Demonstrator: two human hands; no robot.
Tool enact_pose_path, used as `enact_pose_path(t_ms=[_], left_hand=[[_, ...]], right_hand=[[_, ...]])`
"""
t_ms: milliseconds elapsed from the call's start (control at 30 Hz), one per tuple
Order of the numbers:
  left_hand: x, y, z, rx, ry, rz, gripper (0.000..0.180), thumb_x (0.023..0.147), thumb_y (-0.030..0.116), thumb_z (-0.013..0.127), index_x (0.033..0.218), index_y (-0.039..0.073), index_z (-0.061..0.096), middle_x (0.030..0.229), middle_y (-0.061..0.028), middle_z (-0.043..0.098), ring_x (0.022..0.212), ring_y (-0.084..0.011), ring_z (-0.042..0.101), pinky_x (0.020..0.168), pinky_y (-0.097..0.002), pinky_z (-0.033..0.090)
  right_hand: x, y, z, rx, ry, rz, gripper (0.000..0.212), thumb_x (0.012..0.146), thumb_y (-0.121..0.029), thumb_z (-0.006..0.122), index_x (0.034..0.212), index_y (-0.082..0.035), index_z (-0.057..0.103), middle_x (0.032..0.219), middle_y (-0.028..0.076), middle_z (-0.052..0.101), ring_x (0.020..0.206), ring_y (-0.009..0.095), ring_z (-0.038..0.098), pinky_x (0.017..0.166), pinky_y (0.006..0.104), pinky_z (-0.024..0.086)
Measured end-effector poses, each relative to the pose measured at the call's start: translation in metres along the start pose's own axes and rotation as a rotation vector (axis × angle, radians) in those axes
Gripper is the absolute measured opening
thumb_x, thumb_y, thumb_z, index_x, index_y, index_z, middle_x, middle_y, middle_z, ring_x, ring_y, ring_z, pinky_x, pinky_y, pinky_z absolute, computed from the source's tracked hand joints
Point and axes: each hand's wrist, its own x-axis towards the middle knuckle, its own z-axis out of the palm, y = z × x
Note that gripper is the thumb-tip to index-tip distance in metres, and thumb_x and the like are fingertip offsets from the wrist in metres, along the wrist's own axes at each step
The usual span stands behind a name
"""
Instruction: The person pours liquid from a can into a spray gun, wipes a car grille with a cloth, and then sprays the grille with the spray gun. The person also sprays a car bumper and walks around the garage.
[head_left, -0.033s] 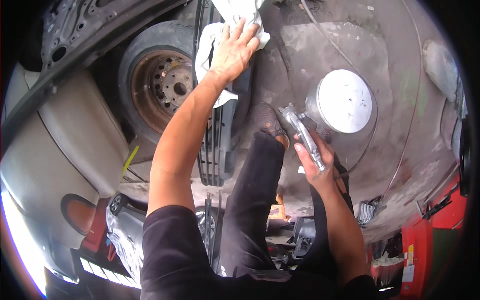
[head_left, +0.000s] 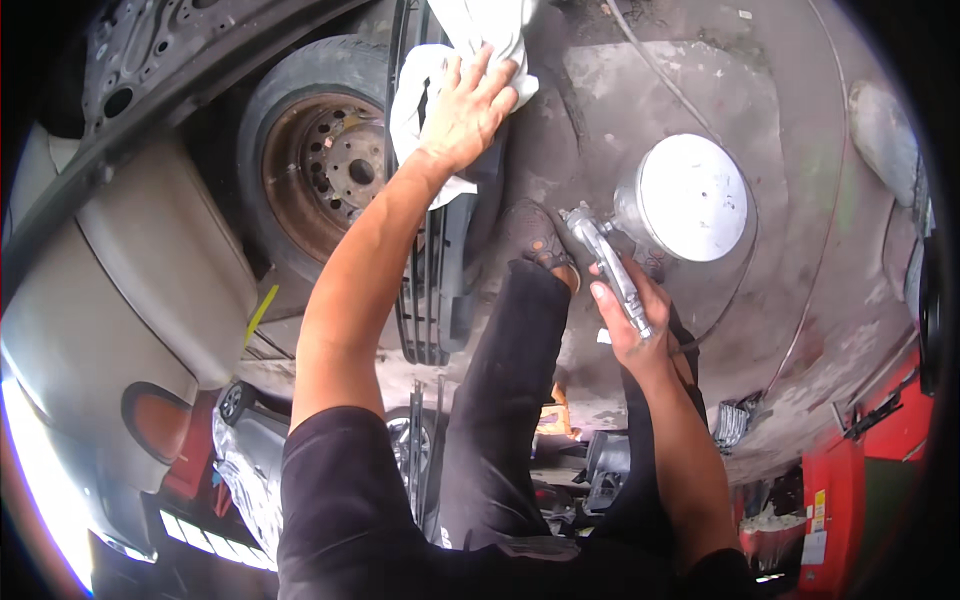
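Observation:
My left hand lies on a crumpled white cloth, its fingers stretched out and apart. Under the cloth is a long black slatted part, which looks like a car grille. My right hand is wrapped around a metal spray gun, to the right of my knee. A round cup with a pale, speckled lid is attached to the gun. The gun's front end points up and to the left, apart from the grille. Some of my right fingers are hidden behind the handle.
A tyre on a rusty wheel lies left of the grille. Beige car body panels fill the left side. A hose runs across the stained concrete floor. My shoe stands beside the grille; a red structure is at the lower right.
My left hand has shifted very slightly toward me on the cloth. My right hand keeps its grip on the spray gun, almost unmoved.

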Motion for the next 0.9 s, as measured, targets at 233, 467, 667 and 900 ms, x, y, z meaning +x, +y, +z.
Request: enact_pose_path(t_ms=[233,467,667,900], left_hand=[[-0.123,0.054,-0.006,-0.202,-0.072,0.023,0.022,0.088,0.02,0.061,0.11,0.013,0.064,0.139,-0.0124,0.057,0.136,-0.0344,0.048,0.114,-0.0603,0.034],[-0.176,0.116,-0.016,-0.37,0.085,-0.56,0.045,0.077,0.006,0.075,0.12,0.017,0.065,0.128,-0.0149,0.055,0.115,-0.039,0.056,0.094,-0.051,0.051],[-0.233,0.172,-0.014,-0.359,-0.078,-0.825,0.06,0.074,0.007,0.08,0.129,0.019,0.062,0.124,-0.018,0.054,0.111,-0.0397,0.056,0.091,-0.0497,0.052],[-0.364,0.279,0.011,-0.568,-0.289,-1.421,0.048,0.08,-0.002,0.068,0.126,0.01,0.058,0.122,-0.0221,0.053,0.114,-0.0446,0.055,0.096,-0.053,0.05]], right_hand=[[0.0,0.009,-0.003,-0.026,-0.032,-0.064,0.026,0.095,-0.005,0.066,0.119,0.005,0.067,0.101,0.013,0.074,0.077,0.019,0.067,0.072,0.0328,0.054],[-0.009,0.022,-0.001,-0.057,-0.058,-0.016,0.028,0.096,-0.007,0.07,0.121,0.005,0.067,0.101,0.014,0.074,0.081,0.02,0.07,0.074,0.0339,0.056],[-0.018,0.025,-0.004,-0.073,-0.096,0.093,0.026,0.097,-0.006,0.07,0.12,0.004,0.068,0.099,0.011,0.075,0.074,0.015,0.066,0.067,0.0315,0.053],[-0.032,0.004,-0.009,-0.145,-0.203,0.14,0.023,0.096,-0.004,0.067,0.118,0.003,0.069,0.092,0.007,0.073,0.067,0.009,0.06,0.063,0.027,0.05]])
